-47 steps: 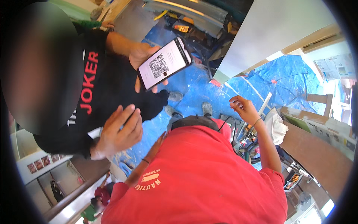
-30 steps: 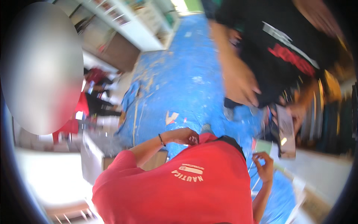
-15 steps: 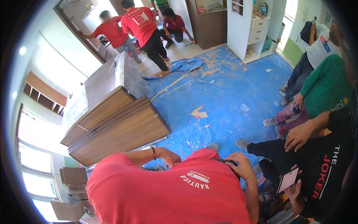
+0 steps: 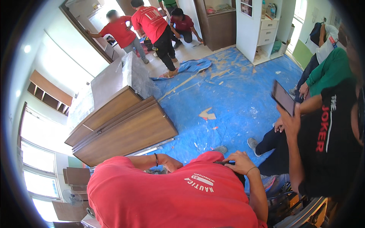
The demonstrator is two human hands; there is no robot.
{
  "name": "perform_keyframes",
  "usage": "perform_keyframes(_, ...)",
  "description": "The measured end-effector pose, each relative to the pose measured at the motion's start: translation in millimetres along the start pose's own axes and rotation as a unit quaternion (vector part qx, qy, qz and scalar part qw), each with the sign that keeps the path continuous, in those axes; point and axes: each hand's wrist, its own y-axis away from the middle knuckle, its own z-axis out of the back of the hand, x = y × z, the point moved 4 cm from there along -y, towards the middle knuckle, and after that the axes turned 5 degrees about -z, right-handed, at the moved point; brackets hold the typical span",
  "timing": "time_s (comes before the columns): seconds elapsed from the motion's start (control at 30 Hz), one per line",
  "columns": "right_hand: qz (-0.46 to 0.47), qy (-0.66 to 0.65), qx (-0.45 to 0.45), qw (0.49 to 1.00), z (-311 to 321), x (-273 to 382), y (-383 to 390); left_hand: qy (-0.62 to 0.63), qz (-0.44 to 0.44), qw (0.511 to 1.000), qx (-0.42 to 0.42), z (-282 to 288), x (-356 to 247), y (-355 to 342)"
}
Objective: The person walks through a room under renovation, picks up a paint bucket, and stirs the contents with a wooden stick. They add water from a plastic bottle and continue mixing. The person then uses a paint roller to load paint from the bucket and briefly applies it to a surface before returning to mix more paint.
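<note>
My red shirt (image 4: 152,193) fills the lower middle and hides much of what lies in front of me. My left hand (image 4: 172,164), with a dark beaded bracelet (image 4: 156,159) at its wrist, is bent in against my front. Its fingers are mostly covered by the shirt. On the other side, my right hand (image 4: 241,163) has its fingers curled over a black thing (image 4: 230,164) close to my body. Only part of that black thing shows, too little to tell its kind.
Stacked brown wooden panels (image 4: 125,133) lie ahead on the left, by a plastic-wrapped cabinet (image 4: 108,83). Blue sheeting (image 4: 228,95) with scraps covers the floor. Close on my right a person in black (image 4: 323,152) holds up a tablet (image 4: 283,98). Several people in red work at the back.
The person in black on my right has raised the dark-framed device from low down to chest height. My view has shifted slightly. My own hands stay nearly where they were.
</note>
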Motion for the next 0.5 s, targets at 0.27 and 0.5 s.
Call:
perform_keyframes(0.27,-0.022,-0.027,0.04,0.999,-6,-5,4,-0.021,0.035,0.998,0.055,-4,1,-7)
perform_keyframes(0.5,-0.032,-0.024,0.054,0.998,-5,-5,3,0.018,0.09,0.995,0.04,-19,12,-15)
